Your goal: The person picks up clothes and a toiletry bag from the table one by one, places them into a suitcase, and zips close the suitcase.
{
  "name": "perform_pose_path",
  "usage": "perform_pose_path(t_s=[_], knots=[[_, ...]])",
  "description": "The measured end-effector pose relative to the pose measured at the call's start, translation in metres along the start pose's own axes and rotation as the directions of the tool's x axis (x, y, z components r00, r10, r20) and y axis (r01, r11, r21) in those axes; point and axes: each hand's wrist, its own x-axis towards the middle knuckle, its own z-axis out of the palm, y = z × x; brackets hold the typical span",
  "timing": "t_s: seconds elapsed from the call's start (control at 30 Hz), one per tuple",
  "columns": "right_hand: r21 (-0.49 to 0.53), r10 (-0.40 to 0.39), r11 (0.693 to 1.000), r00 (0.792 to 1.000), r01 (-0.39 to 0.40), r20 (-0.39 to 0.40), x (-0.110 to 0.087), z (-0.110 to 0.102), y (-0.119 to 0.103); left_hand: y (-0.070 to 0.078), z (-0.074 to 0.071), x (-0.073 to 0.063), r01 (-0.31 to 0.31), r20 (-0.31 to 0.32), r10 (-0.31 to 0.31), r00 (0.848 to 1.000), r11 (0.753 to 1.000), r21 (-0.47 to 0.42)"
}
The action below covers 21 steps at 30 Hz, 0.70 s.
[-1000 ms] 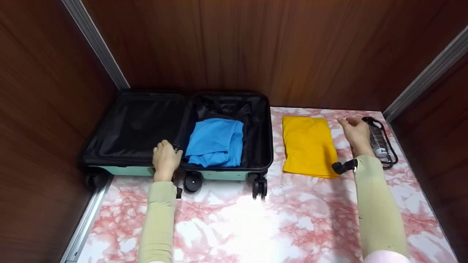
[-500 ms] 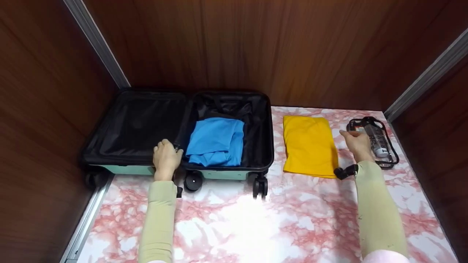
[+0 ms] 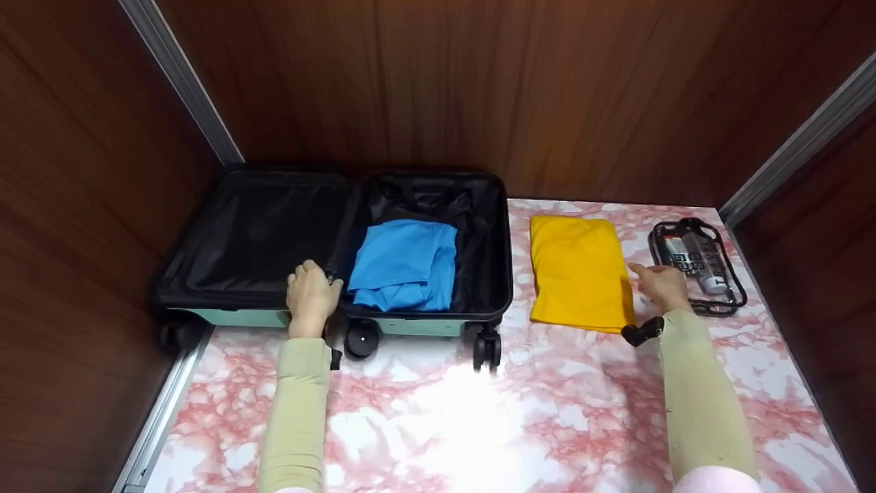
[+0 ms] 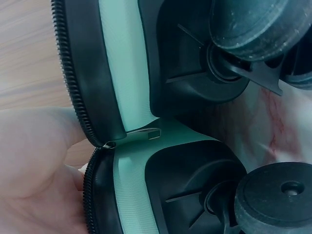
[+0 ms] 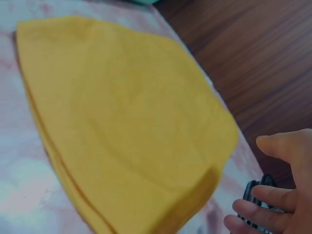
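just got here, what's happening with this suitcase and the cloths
A person is at an open suitcase, with their left hand at its front edge, where the two halves meet. A folded blue cloth lies inside the right half. The right hand holds nothing, its fingers extended beside a folded yellow cloth. That cloth lies outside the suitcase on the marbled surface, with a clear, black-edged pouch farther right.

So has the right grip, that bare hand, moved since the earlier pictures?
Yes: in the head view, the right grip has come back toward the person, judged against the clear travel pouch, now less covered.
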Motion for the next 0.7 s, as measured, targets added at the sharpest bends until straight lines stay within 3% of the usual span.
perform_pose_path(t_s=[0.23,0.5,0.7], knots=[[-0.086,0.030,0.996,0.997,-0.024,0.071,0.000,0.012,0.009,0.000,0.001,0.000,0.000,-0.019,0.000,1.000,1.000,0.011],[0.032,0.068,0.997,0.991,-0.072,0.116,-0.002,0.023,0.009,-0.001,0.001,0.000,0.004,-0.016,-0.004,1.000,1.000,0.008],[-0.010,0.064,0.998,0.990,-0.063,0.129,0.000,0.029,0.006,0.002,0.001,0.000,0.014,-0.004,-0.014,1.000,1.000,-0.003]])
